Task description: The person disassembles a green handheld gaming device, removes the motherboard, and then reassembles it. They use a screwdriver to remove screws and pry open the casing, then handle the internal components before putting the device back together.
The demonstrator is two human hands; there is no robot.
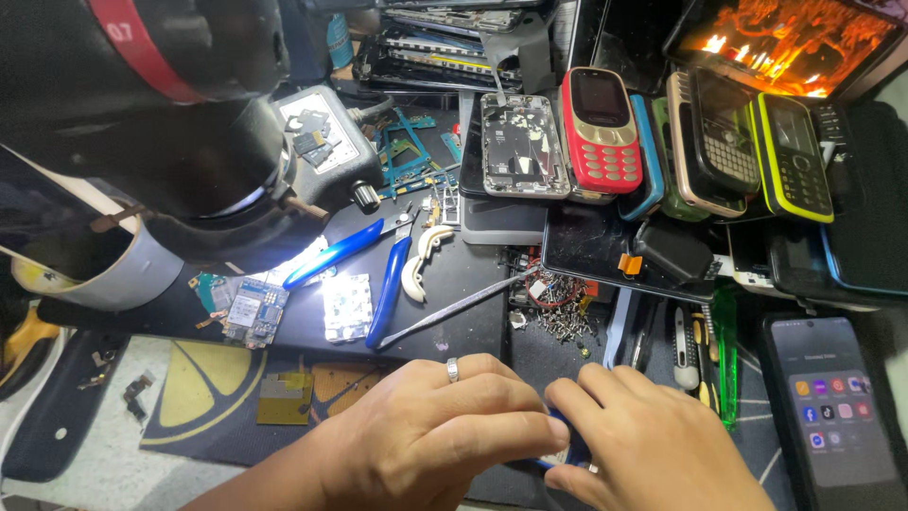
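Observation:
My left hand (430, 426), with a ring on one finger, and my right hand (643, 440) meet at the bottom middle of the head view. Together they pinch a small blue object (573, 447), mostly hidden between the fingers. Just beyond my hands lie metal tweezers (454, 308), blue-handled pliers (374, 270) and two circuit boards (348, 308) lit by a lamp on a dark mat (473, 274).
A black microscope (189, 132) looms at the top left. Several keypad phones (602, 128) and an opened phone shell (523, 144) are stacked at the back. A pile of tiny screws (560, 317) lies mid-bench. A lit smartphone (837, 412) rests at the right.

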